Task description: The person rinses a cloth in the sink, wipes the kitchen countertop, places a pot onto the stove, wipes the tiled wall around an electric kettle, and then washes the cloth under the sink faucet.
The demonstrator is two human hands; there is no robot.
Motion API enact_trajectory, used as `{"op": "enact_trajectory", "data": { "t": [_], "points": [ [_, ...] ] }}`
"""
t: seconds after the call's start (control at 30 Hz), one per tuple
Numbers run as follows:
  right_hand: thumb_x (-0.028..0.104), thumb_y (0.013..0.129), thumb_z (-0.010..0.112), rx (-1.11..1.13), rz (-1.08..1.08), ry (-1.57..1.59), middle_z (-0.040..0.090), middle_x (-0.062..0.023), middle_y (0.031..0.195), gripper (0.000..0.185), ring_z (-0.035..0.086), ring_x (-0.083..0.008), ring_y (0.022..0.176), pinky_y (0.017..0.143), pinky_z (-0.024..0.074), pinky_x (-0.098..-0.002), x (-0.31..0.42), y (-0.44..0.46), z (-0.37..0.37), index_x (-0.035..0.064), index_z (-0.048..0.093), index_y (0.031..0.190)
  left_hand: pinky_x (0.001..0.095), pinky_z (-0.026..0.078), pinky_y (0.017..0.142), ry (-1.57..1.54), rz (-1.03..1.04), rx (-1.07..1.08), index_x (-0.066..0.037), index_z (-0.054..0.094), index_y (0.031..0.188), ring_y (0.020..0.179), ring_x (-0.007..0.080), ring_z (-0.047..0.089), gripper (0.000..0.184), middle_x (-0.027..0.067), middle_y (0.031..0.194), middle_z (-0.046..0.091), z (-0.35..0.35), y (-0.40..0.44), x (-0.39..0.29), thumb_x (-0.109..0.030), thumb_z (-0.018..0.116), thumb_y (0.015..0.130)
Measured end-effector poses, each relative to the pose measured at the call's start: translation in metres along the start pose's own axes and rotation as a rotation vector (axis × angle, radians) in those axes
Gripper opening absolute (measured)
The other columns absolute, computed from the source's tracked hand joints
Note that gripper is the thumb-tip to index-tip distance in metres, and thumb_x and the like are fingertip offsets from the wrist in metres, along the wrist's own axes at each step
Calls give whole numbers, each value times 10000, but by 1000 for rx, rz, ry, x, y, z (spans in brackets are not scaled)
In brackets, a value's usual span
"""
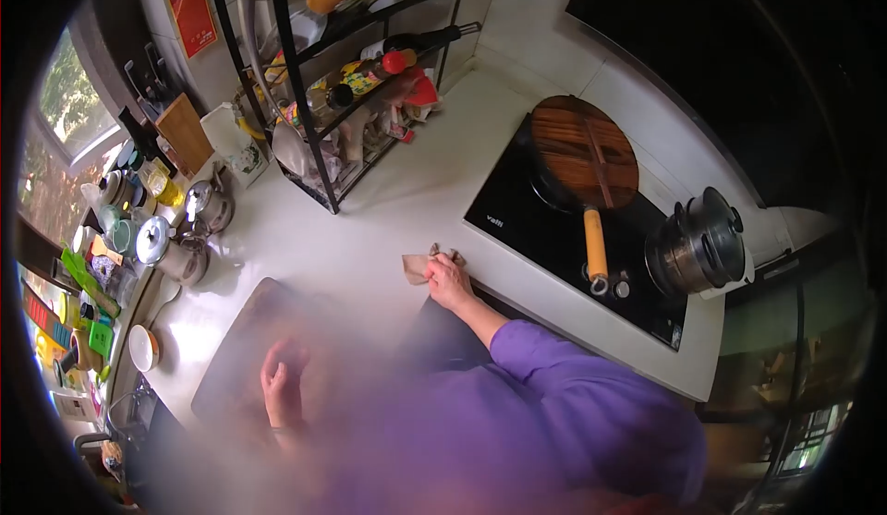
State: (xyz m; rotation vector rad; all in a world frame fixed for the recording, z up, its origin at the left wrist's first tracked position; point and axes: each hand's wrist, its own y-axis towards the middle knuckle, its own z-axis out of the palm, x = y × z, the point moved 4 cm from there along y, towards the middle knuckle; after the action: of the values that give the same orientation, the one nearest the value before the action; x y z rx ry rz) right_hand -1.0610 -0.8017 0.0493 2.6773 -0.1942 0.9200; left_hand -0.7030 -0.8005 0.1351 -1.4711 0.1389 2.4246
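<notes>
My right hand (449,281) is closed on a beige cleaning cloth (415,269), pressed to the white countertop (388,178) beside the hob. Part of the cloth sticks out on both sides of the fingers. My left hand (282,383) is raised in front of a cutting board (242,353) and seen through a hazy patch of the picture. Its fingers curve loosely apart from the thumb, and nothing shows between them. Haze hides much of the board.
A black hob (499,196) carries a wooden-lidded pan (585,153) and a stacked steamer pot (695,242). A black rack (319,164) with bottles stands at the back. Along the window are metal kettles (174,252), a small bowl (143,348) and jars.
</notes>
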Motion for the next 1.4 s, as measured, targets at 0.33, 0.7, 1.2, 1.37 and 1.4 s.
{"op": "enact_trajectory", "data": {
  "t": [0.33,0.7,1.2,1.37,1.4],
  "points": [
    [41,744,511,-66,60,-376,501,-125,975,134,533,-344,916,706,462,-480,-57,-117,-75,72,494,874,351,431,884,-39,42,68,18,440,1209,999,234,553,479,158,1201,498,39,-48,14,-272,559,847],
    [14,706,585,-657,704,53,550,-60,865,217,562,-180,782,662,459,-328,-162,-350,-234,90,497,890,363,449,860,-32,-72,73,25,472,1170,953,238,578,437,152,1136,549,111,-134,84,-245,567,839],
    [107,897,394,-793,205,1898,494,-126,1176,281,461,-264,1082,910,336,-470,-100,-89,-412,33,456,1161,358,428,883,-41,-32,165,28,466,1183,985,229,558,439,154,1164,531,135,-95,51,-267,527,863],
    [51,886,389,-672,-44,2007,501,-131,1132,277,471,-240,1010,852,370,-406,-107,-32,-433,-3,441,1153,314,440,842,-88,-71,-21,28,473,1160,948,203,549,378,100,1096,545,96,-44,62,-227,527,887],
    [46,886,389,-714,13,1951,513,-127,1101,269,476,-242,1012,857,371,-399,-113,-23,-437,-1,445,1145,313,440,834,-97,-79,-12,26,477,1151,930,204,550,363,103,1102,541,97,-35,62,-221,525,889]
  ]
}}
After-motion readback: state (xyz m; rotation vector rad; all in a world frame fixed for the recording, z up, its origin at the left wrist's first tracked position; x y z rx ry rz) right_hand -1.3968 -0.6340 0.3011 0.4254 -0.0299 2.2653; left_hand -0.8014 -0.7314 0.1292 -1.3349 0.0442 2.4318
